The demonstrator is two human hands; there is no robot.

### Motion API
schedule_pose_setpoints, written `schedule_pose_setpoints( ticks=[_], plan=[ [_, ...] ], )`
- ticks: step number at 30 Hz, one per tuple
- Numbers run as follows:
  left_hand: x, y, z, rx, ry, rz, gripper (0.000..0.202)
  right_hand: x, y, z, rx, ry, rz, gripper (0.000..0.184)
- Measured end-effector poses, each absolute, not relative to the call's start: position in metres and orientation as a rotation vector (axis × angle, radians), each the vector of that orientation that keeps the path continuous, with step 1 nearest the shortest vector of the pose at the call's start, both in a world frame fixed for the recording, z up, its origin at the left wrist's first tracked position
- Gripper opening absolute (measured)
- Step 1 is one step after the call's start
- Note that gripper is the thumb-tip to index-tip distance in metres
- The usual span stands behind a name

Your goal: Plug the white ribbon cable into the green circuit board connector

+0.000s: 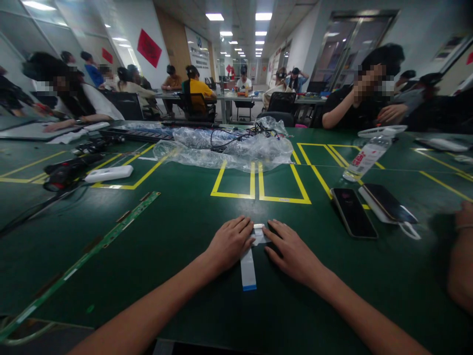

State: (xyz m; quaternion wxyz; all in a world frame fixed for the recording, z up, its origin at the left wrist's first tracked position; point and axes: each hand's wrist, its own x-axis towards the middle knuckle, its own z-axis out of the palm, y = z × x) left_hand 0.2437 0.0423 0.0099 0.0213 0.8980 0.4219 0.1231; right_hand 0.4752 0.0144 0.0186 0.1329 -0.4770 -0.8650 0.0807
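A white flat ribbon cable with a blue end lies on the green table in front of me. Its far part bends over between my hands, where a short pale end shows. My left hand rests palm down on the cable from the left, fingers stretched out and covering part of it. On the other side, my right hand lies flat with its fingers spread, the fingertips touching the cable's far end. What lies under the left fingers is hidden.
A long green circuit board strip lies to the left. Clear plastic wrap with black cables spreads beyond yellow tape outlines. Two phones and a tilted water bottle are at right. Another person's arm reaches in at the right edge.
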Motion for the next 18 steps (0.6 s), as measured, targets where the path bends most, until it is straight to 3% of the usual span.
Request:
schedule_pose_setpoints(
  ticks=[7, 18],
  plan=[
    [0.213, 0.042, 0.029, 2.614, 1.494, 0.163, 0.057, 0.477, 0.014, 0.021, -1.429, -2.512, 0.303, 0.057],
    [0.046, 0.042, 0.02, 2.172, 2.39, -0.072, 0.075, 0.481, 0.013, 0.025, -1.447, -2.51, 0.364, 0.056]
  ],
)
